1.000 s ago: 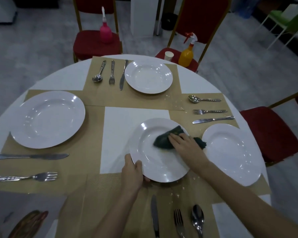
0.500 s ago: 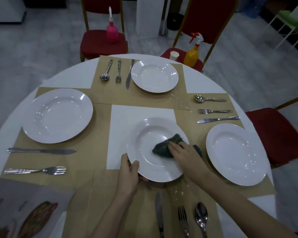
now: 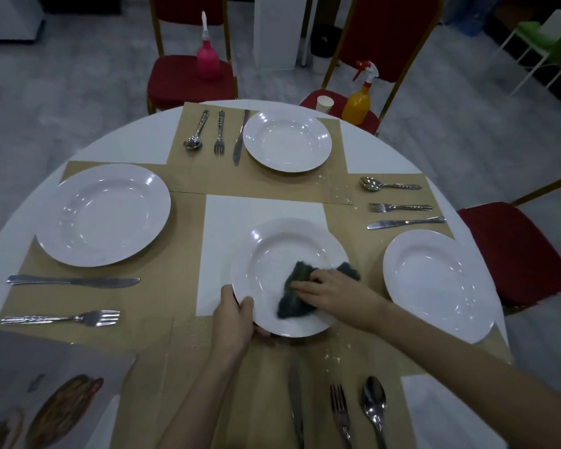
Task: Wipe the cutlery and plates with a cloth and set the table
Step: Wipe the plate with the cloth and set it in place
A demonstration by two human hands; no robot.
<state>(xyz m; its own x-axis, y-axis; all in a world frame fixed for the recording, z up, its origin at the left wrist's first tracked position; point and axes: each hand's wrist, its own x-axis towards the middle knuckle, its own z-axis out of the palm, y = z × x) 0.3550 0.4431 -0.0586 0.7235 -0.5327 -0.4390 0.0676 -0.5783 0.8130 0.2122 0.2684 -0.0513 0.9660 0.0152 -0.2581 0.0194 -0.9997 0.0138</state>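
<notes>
Centrally, two bare hands work on a white plate (image 3: 272, 254) near the front of a round white tabletop (image 3: 127, 137). The left hand (image 3: 235, 315) grips the plate's near-left rim, thumb on top and fingers curled underneath. The right hand (image 3: 334, 293) presses a dark green cloth (image 3: 293, 298) against the plate's inner right side, fingers spread flat over the crumpled fabric. The plate sits partly on a tan placemat (image 3: 208, 367) and partly on the bare white centre of the tabletop.

Just below the plate, on the same placemat, lie a knife (image 3: 295, 403), a fork (image 3: 340, 413) and a spoon (image 3: 374, 403), side by side, handles toward the viewer. Small white specks dot the mat beside them.

To the right sits a second white plate (image 3: 434, 283), with a spoon (image 3: 389, 184), fork (image 3: 399, 207) and knife (image 3: 405, 222) laid beyond it. To the left is a large white plate (image 3: 102, 213), with a knife (image 3: 72, 281) and fork (image 3: 62, 318) nearer the viewer. At the far side stands a fourth plate (image 3: 287, 140), with a spoon (image 3: 196, 129), fork (image 3: 220, 132) and knife (image 3: 241, 137) on its left.

Beyond the tabletop, a pink bottle (image 3: 208, 56) stands on a red chair (image 3: 188, 82); an orange spray bottle (image 3: 358, 98) and a paper cup (image 3: 324, 103) rest on another red chair. A printed card showing food (image 3: 46, 400) lies at the lower left.
</notes>
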